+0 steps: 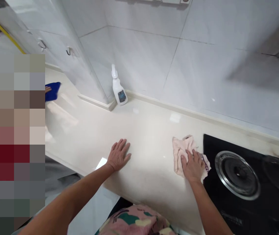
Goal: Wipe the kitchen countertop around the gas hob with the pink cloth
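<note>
My right hand (pixel 193 164) presses down on a pale pink cloth (pixel 181 148), its fingers laid over the crumpled fabric. The cloth lies on the white countertop (pixel 149 156), and its right edge reaches the black stove top (pixel 227 209). My left hand (pixel 118 154) rests flat on the counter to the left, fingers spread, holding nothing. Against the tiled wall, beyond my left hand, a white spray bottle (pixel 118 86) stands in the corner by the pillar.
A round burner (pixel 237 174) with a metal ring sits in the stove top. At the left, another person's hand (pixel 47 89) is on a blue cloth (pixel 53 91) on the counter. A wall pillar (pixel 85 55) juts out between. Hooks (pixel 68 51) hang on it.
</note>
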`<move>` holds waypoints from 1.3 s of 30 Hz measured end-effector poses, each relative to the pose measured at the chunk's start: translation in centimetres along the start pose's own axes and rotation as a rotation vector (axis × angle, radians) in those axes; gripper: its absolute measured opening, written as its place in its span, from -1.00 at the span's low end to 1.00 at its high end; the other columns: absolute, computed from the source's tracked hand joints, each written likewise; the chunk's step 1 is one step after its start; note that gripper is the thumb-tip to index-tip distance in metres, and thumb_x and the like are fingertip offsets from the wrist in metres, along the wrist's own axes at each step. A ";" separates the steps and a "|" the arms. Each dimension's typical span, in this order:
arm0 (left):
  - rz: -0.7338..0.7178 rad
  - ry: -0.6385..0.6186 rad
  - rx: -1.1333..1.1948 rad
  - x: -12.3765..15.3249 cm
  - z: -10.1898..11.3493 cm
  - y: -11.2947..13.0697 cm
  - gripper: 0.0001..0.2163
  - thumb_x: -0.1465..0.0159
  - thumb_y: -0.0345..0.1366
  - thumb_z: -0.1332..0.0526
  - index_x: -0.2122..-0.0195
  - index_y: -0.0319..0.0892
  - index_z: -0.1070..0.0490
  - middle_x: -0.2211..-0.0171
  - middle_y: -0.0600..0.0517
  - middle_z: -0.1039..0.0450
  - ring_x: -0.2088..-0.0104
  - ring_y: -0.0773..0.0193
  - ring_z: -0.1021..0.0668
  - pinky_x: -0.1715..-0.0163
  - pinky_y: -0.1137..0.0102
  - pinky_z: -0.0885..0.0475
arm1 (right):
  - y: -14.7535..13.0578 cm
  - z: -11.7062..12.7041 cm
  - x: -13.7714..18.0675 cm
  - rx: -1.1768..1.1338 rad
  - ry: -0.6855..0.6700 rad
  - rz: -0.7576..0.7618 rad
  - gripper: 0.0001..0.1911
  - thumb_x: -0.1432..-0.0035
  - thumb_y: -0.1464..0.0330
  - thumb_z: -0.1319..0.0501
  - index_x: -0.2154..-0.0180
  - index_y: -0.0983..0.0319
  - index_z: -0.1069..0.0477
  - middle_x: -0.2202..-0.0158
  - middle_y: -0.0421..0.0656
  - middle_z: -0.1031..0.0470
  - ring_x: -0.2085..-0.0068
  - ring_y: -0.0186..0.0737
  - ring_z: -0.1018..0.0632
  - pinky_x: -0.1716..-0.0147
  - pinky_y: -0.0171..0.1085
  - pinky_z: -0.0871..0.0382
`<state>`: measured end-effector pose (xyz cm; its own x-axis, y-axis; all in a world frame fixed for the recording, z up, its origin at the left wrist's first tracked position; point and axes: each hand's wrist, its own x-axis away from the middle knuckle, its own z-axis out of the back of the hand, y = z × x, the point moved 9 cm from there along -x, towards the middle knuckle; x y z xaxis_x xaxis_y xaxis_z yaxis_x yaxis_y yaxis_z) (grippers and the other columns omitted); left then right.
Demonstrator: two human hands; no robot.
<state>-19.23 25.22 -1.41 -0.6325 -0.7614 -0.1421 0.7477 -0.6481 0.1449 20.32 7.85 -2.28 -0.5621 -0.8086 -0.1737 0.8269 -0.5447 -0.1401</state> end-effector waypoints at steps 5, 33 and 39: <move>0.010 0.011 0.028 -0.1 -0.1 0.0 -0.48 -0.45 -0.08 -0.12 -0.40 -0.08 -0.31 -0.47 -0.16 -0.19 -0.48 -0.08 -0.21 -0.41 -0.04 -0.15 | -0.8 1.2 6.9 0.018 0.009 -0.031 -0.36 -0.46 0.02 0.12 -0.24 0.23 -0.46 -0.40 0.08 -0.27 -0.43 0.15 -0.17 -0.33 0.21 -0.11; -0.027 0.083 0.066 3.5 2.1 -5.2 -0.60 -0.46 -0.11 -0.12 -0.25 -0.05 -0.46 -0.37 -0.20 -0.36 -0.40 -0.16 -0.33 -0.30 -0.11 -0.23 | -13.4 1.9 15.8 -0.539 -0.091 -0.128 -0.64 -0.30 0.18 -0.14 0.02 0.23 -0.50 -0.03 0.11 -0.53 -0.07 0.15 -0.46 -0.20 0.19 -0.30; -0.022 0.074 0.059 3.0 2.2 -5.1 -0.59 -0.45 -0.12 -0.10 -0.23 -0.13 -0.48 -0.35 -0.25 -0.37 -0.39 -0.22 -0.34 -0.28 -0.14 -0.24 | -14.8 1.6 13.7 -0.924 -0.146 -0.245 -0.43 -0.43 -0.07 0.09 -0.06 0.17 -0.44 0.08 -0.03 -0.63 0.11 -0.06 -0.61 0.06 -0.08 -0.53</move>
<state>-25.40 26.20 -0.39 -0.6305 -0.7450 -0.2177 0.7190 -0.6663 0.1976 0.42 4.47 -1.08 -0.6578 -0.7493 0.0763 0.3110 -0.3625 -0.8786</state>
